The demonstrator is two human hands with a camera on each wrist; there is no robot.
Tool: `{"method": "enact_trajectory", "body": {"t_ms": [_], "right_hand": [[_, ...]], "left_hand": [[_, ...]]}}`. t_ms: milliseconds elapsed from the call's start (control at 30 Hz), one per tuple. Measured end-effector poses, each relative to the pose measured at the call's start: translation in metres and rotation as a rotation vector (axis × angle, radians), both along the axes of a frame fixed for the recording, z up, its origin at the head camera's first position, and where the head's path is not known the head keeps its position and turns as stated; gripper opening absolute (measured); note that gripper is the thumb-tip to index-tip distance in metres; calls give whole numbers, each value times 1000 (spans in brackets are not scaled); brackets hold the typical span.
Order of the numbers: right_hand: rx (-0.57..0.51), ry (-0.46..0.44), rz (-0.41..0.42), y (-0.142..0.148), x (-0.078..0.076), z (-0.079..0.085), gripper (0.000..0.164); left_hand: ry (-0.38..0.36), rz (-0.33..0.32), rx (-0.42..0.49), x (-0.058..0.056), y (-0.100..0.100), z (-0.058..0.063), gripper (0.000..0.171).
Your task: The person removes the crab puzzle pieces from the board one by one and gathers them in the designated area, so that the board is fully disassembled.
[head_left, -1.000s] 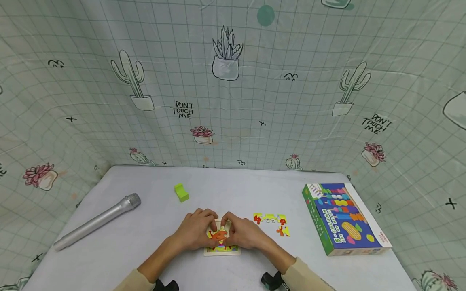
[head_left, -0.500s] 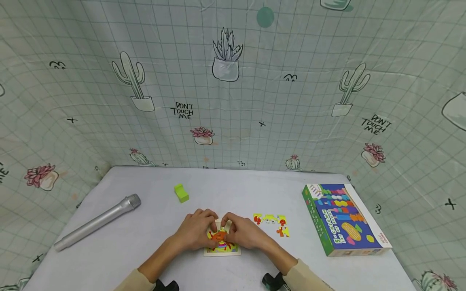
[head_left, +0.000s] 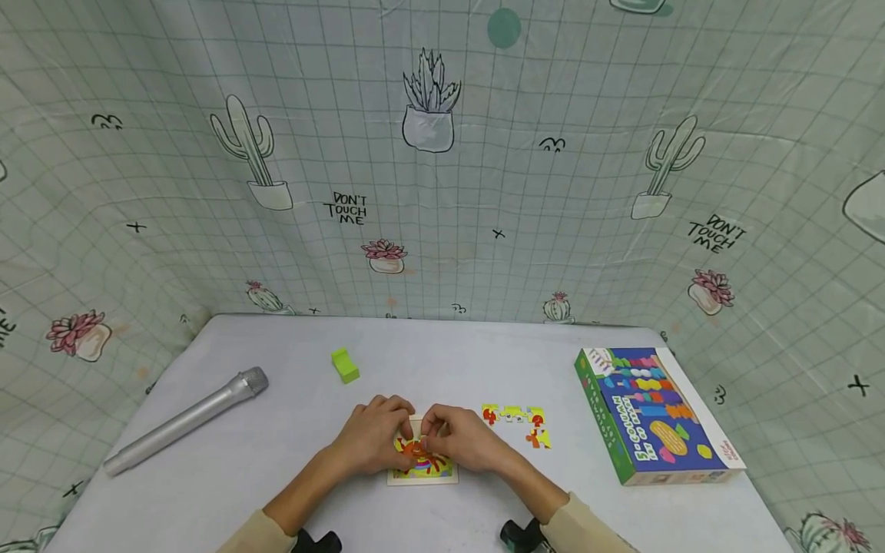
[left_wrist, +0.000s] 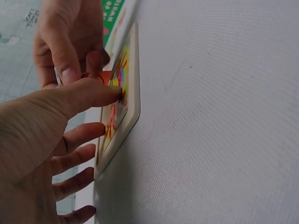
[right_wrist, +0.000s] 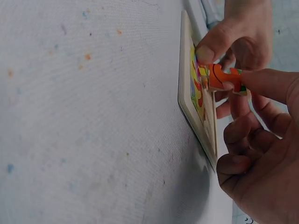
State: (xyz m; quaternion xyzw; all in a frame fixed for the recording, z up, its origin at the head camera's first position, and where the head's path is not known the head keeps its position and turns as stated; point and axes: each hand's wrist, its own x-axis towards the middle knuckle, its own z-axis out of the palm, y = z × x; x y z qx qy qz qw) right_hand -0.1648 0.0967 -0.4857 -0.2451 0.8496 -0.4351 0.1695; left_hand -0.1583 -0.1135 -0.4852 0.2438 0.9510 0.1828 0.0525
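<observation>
Orange puzzle piece [right_wrist: 218, 77] — pinched in the right hand [head_left: 462, 439]; the left hand [head_left: 372, 436] grips the wooden tray [left_wrist: 136, 79], thumb [left_wrist: 105, 92] pressing inside.

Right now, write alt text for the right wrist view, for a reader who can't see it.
The right hand's fingers hold an orange puzzle piece over a wooden-framed picture puzzle. The left hand is at the top, its thumb on the puzzle. A speckled white surface fills the left of the view.
</observation>
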Motion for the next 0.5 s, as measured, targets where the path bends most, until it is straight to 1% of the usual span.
{"method": "enact_trajectory", "body": {"t_ms": [267, 500], "right_hand": [[-38, -18, -22, 4, 1, 3, 5], [-60, -22, -85, 23, -2, 7, 10]], "left_hand": [[1, 8, -12, 0, 1, 0, 26], [-2, -1, -4, 1, 2, 1, 29]]}}
